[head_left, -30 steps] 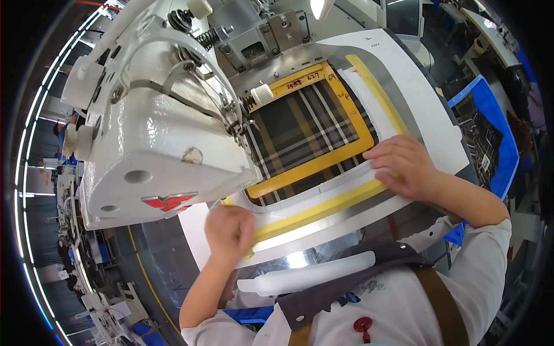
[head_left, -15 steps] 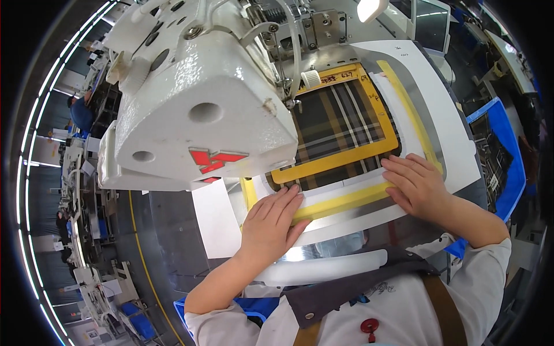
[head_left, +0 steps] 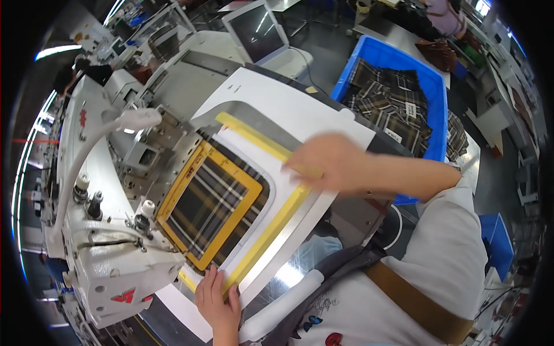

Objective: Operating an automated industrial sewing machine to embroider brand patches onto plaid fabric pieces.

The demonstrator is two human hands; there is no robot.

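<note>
Plaid fabric (head_left: 203, 202) in brown, black and white lies under a flat yellow frame (head_left: 232, 226) beside the sewing machine head (head_left: 130, 277). Yellow tape strips (head_left: 266, 241) border white material around it, on a metal plate above a white sheet (head_left: 265, 86). My left hand (head_left: 216, 299) rests with fingers stretched out at the near corner of the fabric, by the end of one strip. Motion smears my right hand (head_left: 326, 164) over the far right corner, where the strips meet; its fingers do not show clearly, nor whether it holds anything.
On the right, a blue bin (head_left: 442, 121) holds several plaid fabric pieces with white labels. A white lamp (head_left: 140, 119) reaches over the machine. At the back stands a screen (head_left: 257, 33), and another person (head_left: 447, 17) is at the far right.
My view has swung to the right, bringing the blue bin fully in. My right hand has lifted off the fabric edge toward the taped right corner. My left hand stays at the near corner.
</note>
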